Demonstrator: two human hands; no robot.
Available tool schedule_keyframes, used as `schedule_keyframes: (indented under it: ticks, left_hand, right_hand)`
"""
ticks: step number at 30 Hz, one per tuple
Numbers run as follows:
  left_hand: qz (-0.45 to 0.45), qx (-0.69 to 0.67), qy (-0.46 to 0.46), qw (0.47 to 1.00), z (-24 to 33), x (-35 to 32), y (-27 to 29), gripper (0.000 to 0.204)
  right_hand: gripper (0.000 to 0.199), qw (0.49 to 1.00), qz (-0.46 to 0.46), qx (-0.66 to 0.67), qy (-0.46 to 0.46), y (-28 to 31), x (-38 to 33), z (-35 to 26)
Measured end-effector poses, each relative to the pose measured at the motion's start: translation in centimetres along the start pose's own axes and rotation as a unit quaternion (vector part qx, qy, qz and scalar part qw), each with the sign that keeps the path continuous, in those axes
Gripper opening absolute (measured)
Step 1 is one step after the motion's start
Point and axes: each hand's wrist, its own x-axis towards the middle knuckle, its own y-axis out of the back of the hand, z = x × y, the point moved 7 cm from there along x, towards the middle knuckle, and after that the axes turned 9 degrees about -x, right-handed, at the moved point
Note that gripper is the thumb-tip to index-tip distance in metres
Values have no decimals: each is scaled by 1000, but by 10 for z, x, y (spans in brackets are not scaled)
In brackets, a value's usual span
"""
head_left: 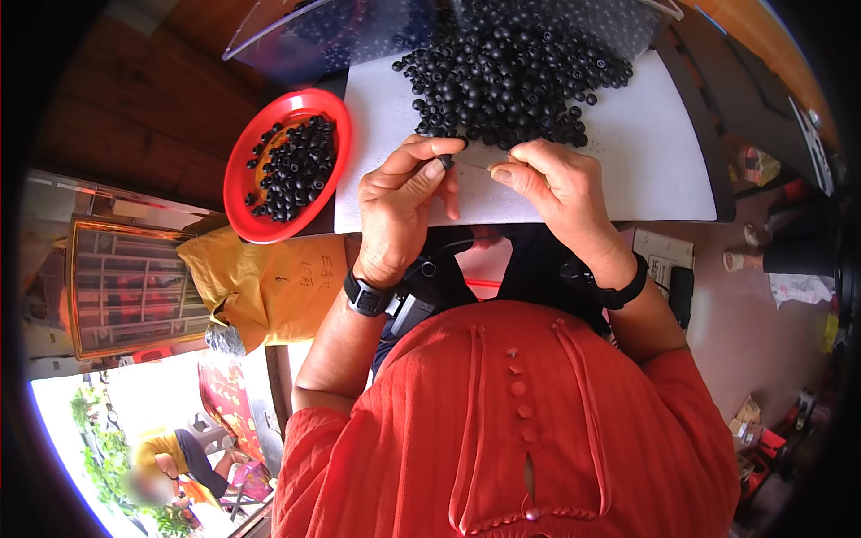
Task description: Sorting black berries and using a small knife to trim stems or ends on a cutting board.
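Observation:
My left hand (404, 193) is closed in a pinch, with a small round black piece (446, 161), like a bead with a hole, between thumb and finger. Another bit of black shows at its index fingertip. A short gap to the right, my right hand (560, 184) has thumb and index finger pressed together; whatever is in them is too small to make out. Both hands are over the near part of the white work surface (655, 170). Just beyond them lies a big heap of the same black pieces (511, 76).
A red plastic dish (235, 193) with many black pieces stands to the left of the white surface. Clear plastic sheeting (332, 40) lies along the far side. A yellow sack (278, 287) is at the lower left. Another person (179, 453) sits farther off, beyond the doorway.

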Motion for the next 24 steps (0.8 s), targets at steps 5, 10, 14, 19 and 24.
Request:
schedule_keyframes:
  ticks: [5,10,14,19,24]
  left_hand:
    - [26,32,-2,999,15,-6,1,21]
    - [156,289,-143,934,92,-15,43,26]
    - [231,444,-176,848,142,-14,91,24]
    - [144,693,-266,654,117,-9,65,23]
    - [22,607,-234,759,56,-1,7,13]
  right_hand:
    - [22,1000,-16,15,-7,-2,-2,4]
    - [22,999,-4,33,-8,5,-1,2]
    - [23,999,3,37,-3,5,-1,2]
    - [23,999,24,34,19,4,-2,1]
    - [21,997,22,71,-27,5,-5,6]
